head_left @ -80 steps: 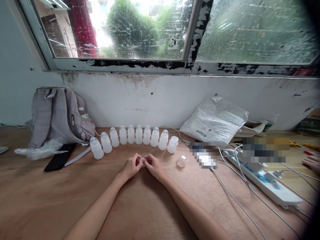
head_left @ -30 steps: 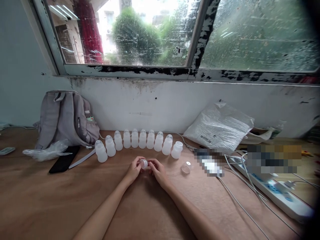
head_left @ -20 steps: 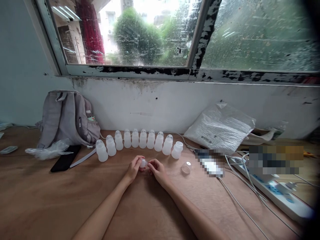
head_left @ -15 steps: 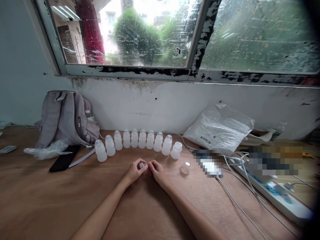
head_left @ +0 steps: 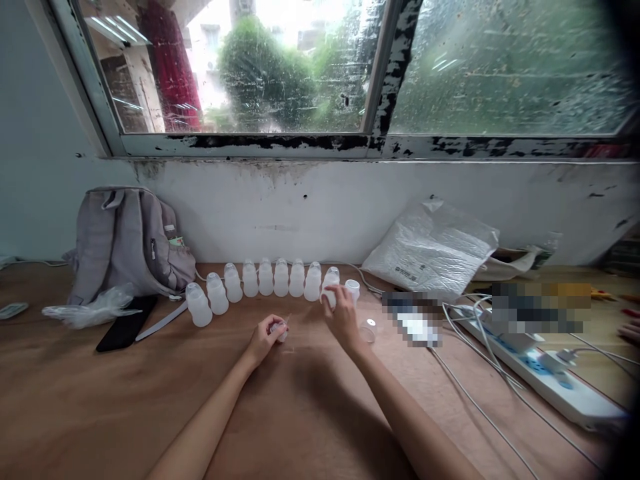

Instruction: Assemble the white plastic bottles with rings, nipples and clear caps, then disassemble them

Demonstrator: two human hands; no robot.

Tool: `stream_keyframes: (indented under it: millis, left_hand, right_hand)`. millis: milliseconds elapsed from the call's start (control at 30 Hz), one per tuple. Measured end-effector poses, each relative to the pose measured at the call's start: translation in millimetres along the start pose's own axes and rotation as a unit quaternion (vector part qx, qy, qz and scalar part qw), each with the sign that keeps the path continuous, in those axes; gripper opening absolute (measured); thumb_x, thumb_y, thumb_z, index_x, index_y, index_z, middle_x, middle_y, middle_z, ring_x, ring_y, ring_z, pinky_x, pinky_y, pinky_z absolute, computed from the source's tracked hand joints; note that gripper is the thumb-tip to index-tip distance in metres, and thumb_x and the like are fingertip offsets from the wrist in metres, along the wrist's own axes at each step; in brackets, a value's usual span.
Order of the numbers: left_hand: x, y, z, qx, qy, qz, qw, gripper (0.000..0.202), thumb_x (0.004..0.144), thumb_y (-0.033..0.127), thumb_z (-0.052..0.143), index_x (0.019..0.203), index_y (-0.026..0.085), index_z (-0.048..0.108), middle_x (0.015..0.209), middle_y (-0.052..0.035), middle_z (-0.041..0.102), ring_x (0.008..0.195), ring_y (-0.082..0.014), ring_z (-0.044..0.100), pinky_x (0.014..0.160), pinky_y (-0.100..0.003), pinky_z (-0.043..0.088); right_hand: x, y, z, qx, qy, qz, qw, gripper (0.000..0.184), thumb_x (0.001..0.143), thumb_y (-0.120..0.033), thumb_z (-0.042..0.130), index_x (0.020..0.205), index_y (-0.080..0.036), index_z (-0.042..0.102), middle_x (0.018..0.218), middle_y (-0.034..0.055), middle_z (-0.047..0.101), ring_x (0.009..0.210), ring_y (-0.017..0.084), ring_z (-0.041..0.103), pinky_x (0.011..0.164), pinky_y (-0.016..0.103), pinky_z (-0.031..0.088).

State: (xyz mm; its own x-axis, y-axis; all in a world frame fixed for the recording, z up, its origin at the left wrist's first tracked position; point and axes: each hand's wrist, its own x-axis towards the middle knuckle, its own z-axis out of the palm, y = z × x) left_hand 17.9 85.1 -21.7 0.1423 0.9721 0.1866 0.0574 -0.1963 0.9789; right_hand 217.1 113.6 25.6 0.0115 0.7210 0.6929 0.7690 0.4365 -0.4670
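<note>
A curved row of several small white plastic bottles (head_left: 265, 283) stands on the wooden table (head_left: 90, 400). My left hand (head_left: 264, 339) is closed on a small clear cap (head_left: 279, 329) near the table's middle. My right hand (head_left: 341, 313) reaches to the row's right end, and its fingers close round the open-topped bottle (head_left: 352, 289) there. A clear cap (head_left: 369, 328) lies on the table just right of that hand.
A grey backpack (head_left: 125, 240), a crumpled clear bag (head_left: 85, 308) and a black phone (head_left: 126, 323) sit at the left. A plastic-wrapped package (head_left: 430, 250) leans at the wall. A white power strip (head_left: 550, 380) with cables lies right. Another person's fingers (head_left: 631, 328) show at the right edge.
My right hand let go of the small cap held between both hands and moved up and right to the last bottle. My left hand kept the cap.
</note>
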Motion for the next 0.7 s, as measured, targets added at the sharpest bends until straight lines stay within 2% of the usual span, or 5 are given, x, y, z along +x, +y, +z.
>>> stream_keyframes:
  millis: [100, 167, 333, 467, 700]
  left_hand:
    - [0.6, 0.3, -0.2, -0.049, 0.009, -0.013, 0.999, 0.023, 0.072, 0.037, 0.055, 0.079, 0.015, 0.05, 0.08, -0.0063, 0.063, 0.069, -0.0144, 0.057, 0.061, -0.024, 0.043]
    - [0.9, 0.9, -0.6, -0.079, 0.014, -0.024, 0.996, 0.023, 0.074, 0.038, 0.053, 0.08, 0.016, 0.047, 0.081, -0.0066, 0.064, 0.069, -0.0147, 0.058, 0.06, -0.024, 0.043]
    - [2.4, -0.4, -1.8, -0.137, 0.033, -0.051, 0.989, 0.025, 0.075, 0.042, 0.048, 0.077, 0.018, 0.043, 0.074, -0.0041, 0.062, 0.062, -0.0134, 0.058, 0.057, -0.024, 0.044]
    - [5.0, -3.3, -2.9, -0.169, 0.049, -0.062, 0.982, 0.026, 0.074, 0.044, 0.047, 0.08, 0.018, 0.045, 0.065, 0.0011, 0.057, 0.05, -0.0101, 0.054, 0.051, -0.022, 0.042]
    - [7.0, -3.4, -4.4, -0.215, 0.069, -0.052, 0.973, 0.02, 0.072, 0.037, 0.046, 0.082, 0.019, 0.046, 0.075, 0.0013, 0.056, 0.052, -0.0084, 0.055, 0.054, -0.022, 0.043]
  right_hand:
    - [14.4, 26.1, -15.2, -0.107, 0.053, 0.062, 0.991, 0.036, 0.076, -0.025, 0.046, 0.111, -0.017, 0.047, 0.115, 0.0145, 0.044, 0.108, 0.029, 0.037, 0.087, 0.045, 0.031]
    - [16.5, 42.8, -19.5, -0.159, 0.031, 0.116, 0.98, 0.04, 0.073, -0.028, 0.048, 0.111, -0.018, 0.049, 0.12, 0.0155, 0.042, 0.112, 0.033, 0.032, 0.086, 0.049, 0.029]
    - [16.3, 60.3, -24.1, -0.159, -0.035, 0.146, 0.976, 0.023, 0.072, -0.028, 0.046, 0.088, -0.016, 0.058, 0.094, 0.0132, 0.058, 0.094, 0.029, 0.047, 0.078, 0.041, 0.035]
    - [25.8, 43.4, -37.1, -0.133, -0.075, 0.151, 0.977, 0.018, 0.069, -0.028, 0.047, 0.079, -0.017, 0.058, 0.079, 0.0094, 0.06, 0.079, 0.024, 0.053, 0.069, 0.033, 0.038]
    - [18.3, -13.8, -31.9, 0.066, -0.183, 0.123, 0.973, 0.038, 0.068, -0.031, 0.054, 0.103, -0.018, 0.049, 0.077, 0.0041, 0.058, 0.073, 0.019, 0.056, 0.063, 0.028, 0.042]
